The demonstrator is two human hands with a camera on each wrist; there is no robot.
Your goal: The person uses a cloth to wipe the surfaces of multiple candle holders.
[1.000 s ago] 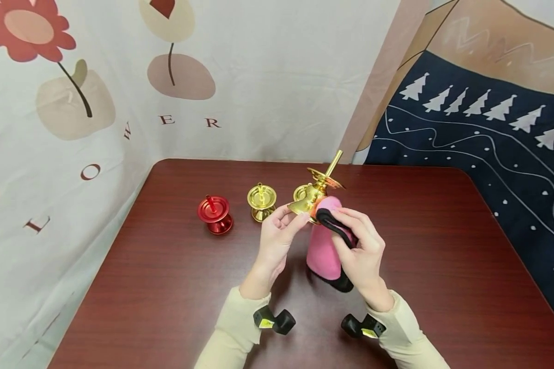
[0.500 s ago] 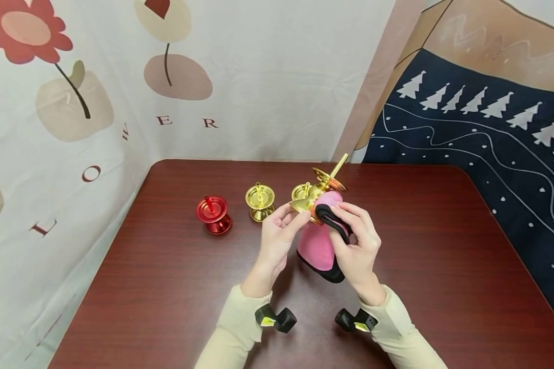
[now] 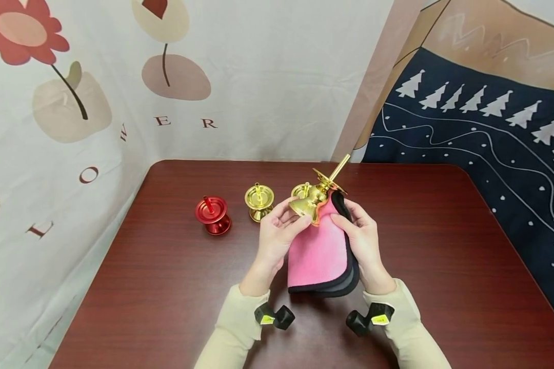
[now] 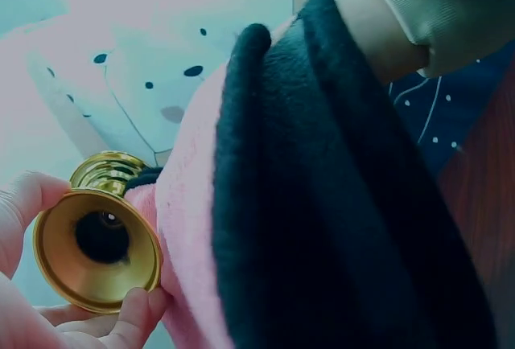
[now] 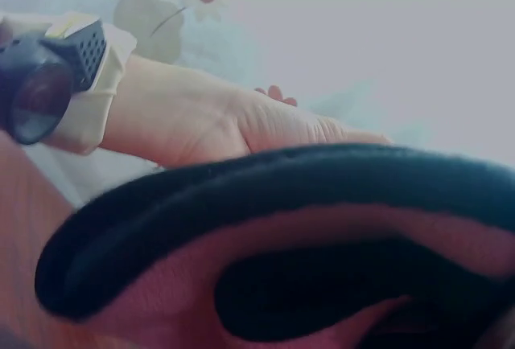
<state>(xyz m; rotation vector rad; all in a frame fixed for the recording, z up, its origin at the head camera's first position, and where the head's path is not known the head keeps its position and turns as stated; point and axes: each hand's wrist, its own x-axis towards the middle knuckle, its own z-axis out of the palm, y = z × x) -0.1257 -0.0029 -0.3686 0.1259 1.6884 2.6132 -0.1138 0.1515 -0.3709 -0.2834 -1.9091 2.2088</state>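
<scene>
Pink cloth (image 3: 320,256) has dropped open, hanging below tilted gold candlestick (image 3: 308,204). Left hand (image 3: 278,233) pinches gold candlestick's base rim; right hand (image 3: 363,238) pinches cloth just beside. Red candlestick (image 3: 214,215) stands left of both hands.

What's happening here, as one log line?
left hand: holds tilted gold candlestick | right hand: holds black-edged pink cloth | standing: red candlestick

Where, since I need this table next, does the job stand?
Done: the gold candlestick is lifted in the left hand. In hand: the right hand holds the pink cloth against it; wiping seems under way. Remaining: setting it down, probably, and perhaps the red holder and two gold holders standing nearby; whether they're wiped isn't visible.
</scene>
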